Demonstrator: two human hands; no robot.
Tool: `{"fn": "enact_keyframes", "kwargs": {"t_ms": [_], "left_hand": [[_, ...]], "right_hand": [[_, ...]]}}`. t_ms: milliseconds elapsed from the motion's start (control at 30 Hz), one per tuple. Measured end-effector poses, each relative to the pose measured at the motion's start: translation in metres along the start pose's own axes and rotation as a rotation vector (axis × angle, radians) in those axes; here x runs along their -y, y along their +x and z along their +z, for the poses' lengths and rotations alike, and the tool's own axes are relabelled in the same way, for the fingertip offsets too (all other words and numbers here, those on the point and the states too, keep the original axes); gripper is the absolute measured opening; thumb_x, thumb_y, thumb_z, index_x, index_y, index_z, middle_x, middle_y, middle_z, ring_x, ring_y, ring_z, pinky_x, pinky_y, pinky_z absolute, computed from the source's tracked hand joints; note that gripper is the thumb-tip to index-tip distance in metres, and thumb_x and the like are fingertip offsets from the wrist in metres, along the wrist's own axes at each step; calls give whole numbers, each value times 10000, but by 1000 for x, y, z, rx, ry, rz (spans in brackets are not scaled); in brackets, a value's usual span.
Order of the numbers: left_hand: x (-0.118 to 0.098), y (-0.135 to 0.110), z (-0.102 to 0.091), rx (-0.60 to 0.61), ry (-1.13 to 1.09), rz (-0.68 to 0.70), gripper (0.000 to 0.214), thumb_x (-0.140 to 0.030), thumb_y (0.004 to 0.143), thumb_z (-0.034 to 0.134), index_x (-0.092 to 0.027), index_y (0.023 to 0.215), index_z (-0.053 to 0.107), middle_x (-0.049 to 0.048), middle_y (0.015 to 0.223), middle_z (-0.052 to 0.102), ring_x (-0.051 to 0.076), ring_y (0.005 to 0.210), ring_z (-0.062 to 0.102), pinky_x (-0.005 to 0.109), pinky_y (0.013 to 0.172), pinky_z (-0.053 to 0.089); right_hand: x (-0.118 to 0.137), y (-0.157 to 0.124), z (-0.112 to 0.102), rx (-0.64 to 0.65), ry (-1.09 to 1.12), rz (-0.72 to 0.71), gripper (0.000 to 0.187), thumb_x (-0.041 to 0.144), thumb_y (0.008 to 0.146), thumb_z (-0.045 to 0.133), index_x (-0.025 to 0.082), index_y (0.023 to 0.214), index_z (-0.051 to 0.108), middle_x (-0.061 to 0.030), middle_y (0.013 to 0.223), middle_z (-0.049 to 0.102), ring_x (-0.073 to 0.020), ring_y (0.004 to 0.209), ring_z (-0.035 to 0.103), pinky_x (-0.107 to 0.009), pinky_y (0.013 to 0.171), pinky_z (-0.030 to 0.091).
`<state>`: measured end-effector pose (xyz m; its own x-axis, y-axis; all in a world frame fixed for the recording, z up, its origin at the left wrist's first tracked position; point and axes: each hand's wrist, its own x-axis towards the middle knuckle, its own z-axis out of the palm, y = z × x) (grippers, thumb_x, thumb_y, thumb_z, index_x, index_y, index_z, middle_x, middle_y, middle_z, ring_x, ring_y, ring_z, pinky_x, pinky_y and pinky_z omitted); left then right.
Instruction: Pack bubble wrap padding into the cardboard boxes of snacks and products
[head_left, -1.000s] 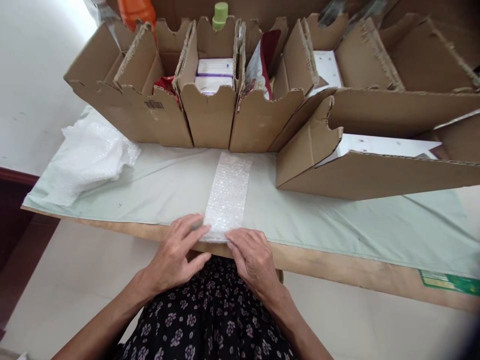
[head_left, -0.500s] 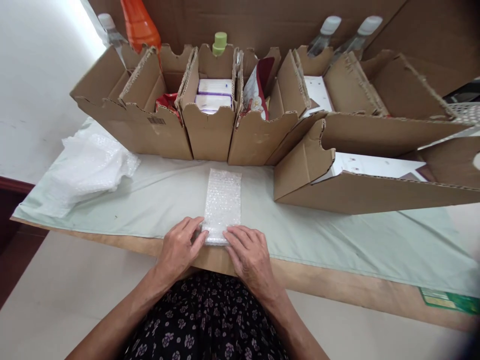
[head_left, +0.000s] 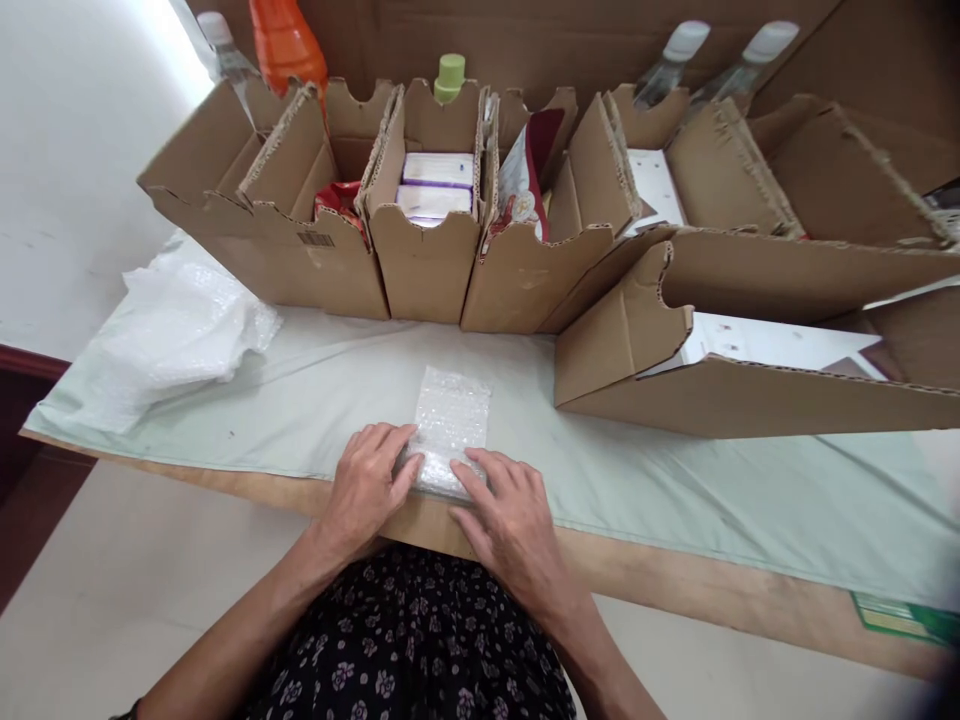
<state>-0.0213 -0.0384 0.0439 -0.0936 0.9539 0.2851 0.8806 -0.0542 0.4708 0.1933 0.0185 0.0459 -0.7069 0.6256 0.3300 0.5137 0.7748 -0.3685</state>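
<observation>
A strip of clear bubble wrap (head_left: 454,410) lies flat at the front of the table, its near end doubled over into a thicker fold. At the fold's left edge, my left hand (head_left: 367,480) grips the wrap between thumb and curled fingers. My right hand (head_left: 510,510) holds the fold's right side, with fingertips on top and the thumb at the near edge. Whether anything is wrapped inside the fold cannot be made out.
A crumpled pile of bubble wrap (head_left: 187,320) lies at the left. Several open cardboard bins (head_left: 424,265) line the back, holding packets and boxes. A long cardboard bin (head_left: 750,400) stands at the right. Bottles (head_left: 289,45) rise behind. The table's wooden edge (head_left: 637,560) runs in front.
The flat strip of bubble wrap has become shorter as its near end was folded away from me. Both hands have shifted slightly with the fold, and the view has moved a little.
</observation>
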Motion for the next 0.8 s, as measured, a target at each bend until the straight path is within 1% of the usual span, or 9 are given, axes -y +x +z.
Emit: {"fn": "enact_keyframes", "kwargs": {"t_ms": [167,233,333,400,500,600,667,733,800], "left_hand": [[-8,-16,-19,61,-204,85,375,-219,1003,587,-195,1376,563,131,1283,671,275,1197,607,459,1010,516],[-10,-17,-20,104,-237,79,361,-185,1012,545,-201,1372,570,105,1177,704,250,1110,634,435,967,523],[-7,-3,-9,127,-149,5,309,-205,1018,522,-176,1307,628,77,981,726,236,916,640,423,869,524],[-4,9,-2,112,-71,-43,308,-229,1001,541,-155,1278,655,91,974,732,250,904,637,443,870,524],[-4,12,-3,25,-116,-141,321,-280,976,585,-165,1265,665,99,1022,733,255,962,659,449,904,543],[-14,-4,-14,-9,-424,-376,368,-339,972,611,-179,1303,643,118,1162,735,243,1033,703,419,902,592],[-25,-15,-18,88,-705,-526,426,-368,972,625,-176,1352,617,140,1267,729,252,1112,721,430,955,604],[-38,-19,-15,208,-962,-575,463,-397,965,643,-168,1366,609,152,1326,717,268,1200,706,457,1057,568],[-49,-17,-8,241,-1130,-562,442,-408,956,650,-166,1325,624,146,1330,716,269,1235,689,455,1110,534]], "right_hand": [[-4,0,-2,4,231,91,273,230,1050,564,212,1318,608,-61,1047,757,-210,877,667,-381,825,500],[-3,-5,-8,40,261,133,266,300,1064,553,223,1310,615,-57,1048,757,-209,862,665,-376,808,503],[1,-10,-14,-14,105,158,306,353,1058,548,199,1312,617,-123,1198,717,-268,1001,657,-411,823,493],[1,-9,-11,-27,6,142,353,357,1033,586,185,1340,609,-159,1293,675,-304,1084,633,-438,852,488],[-4,1,-2,22,-1,109,297,271,1006,611,205,1292,655,-138,1272,705,-300,1083,642,-444,868,499],[-10,10,4,-64,192,264,250,262,1011,587,214,1233,692,-99,1149,761,-259,985,686,-413,856,534],[-8,12,3,-99,412,408,252,325,1011,593,221,1216,697,-72,1104,771,-231,940,706,-369,838,562],[0,10,-1,-52,628,475,249,353,1009,590,226,1197,694,-45,1047,771,-201,879,713,-314,776,575],[8,4,-6,-5,725,455,228,354,1013,582,229,1168,693,-34,1022,762,-188,873,711,-296,771,578]]}}
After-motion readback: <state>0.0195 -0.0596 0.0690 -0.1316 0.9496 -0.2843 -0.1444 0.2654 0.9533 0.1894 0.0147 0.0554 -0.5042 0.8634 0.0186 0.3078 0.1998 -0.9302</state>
